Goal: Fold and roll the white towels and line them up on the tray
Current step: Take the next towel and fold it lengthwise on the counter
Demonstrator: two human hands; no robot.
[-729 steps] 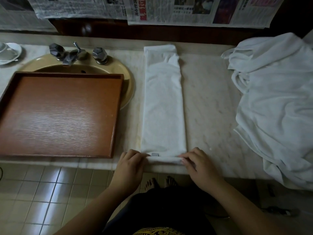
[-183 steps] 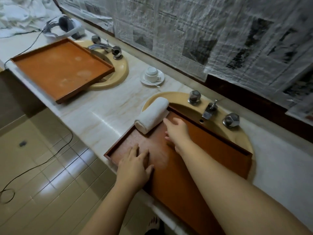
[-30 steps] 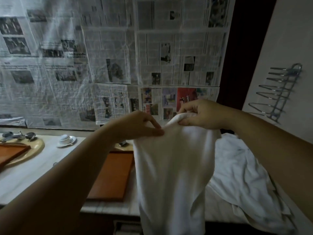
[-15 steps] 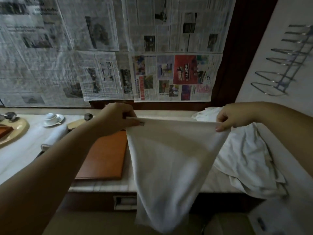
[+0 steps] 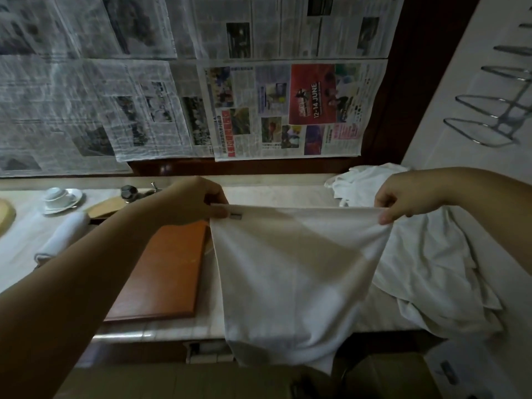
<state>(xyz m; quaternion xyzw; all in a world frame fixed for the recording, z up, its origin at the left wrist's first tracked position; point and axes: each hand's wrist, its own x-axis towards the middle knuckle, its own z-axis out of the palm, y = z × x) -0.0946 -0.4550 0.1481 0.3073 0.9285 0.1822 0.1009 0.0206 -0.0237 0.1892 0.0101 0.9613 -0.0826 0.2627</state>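
above the counter, left hand [image 5: 192, 203] and right hand [image 5: 403, 198] pinch the towel's [image 5: 290, 272] top corners.

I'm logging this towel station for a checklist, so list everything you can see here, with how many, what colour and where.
held towel: one, white, stretched between both hands, hanging in front of the counter edge
rolled towel: one, white, at the tray's left end
tray: one, reddish-brown wood, over the sink on the counter
towel pile: one heap, white, on the counter at right
cup and saucer: one set, white, back left of the counter
tap handle: one, dark metal, behind the tray
newspapers: many sheets, covering the back wall
wire rack: one, metal, on the right wall
left hand: fingers pinch the towel's top left corner
right hand: fingers pinch the top right corner
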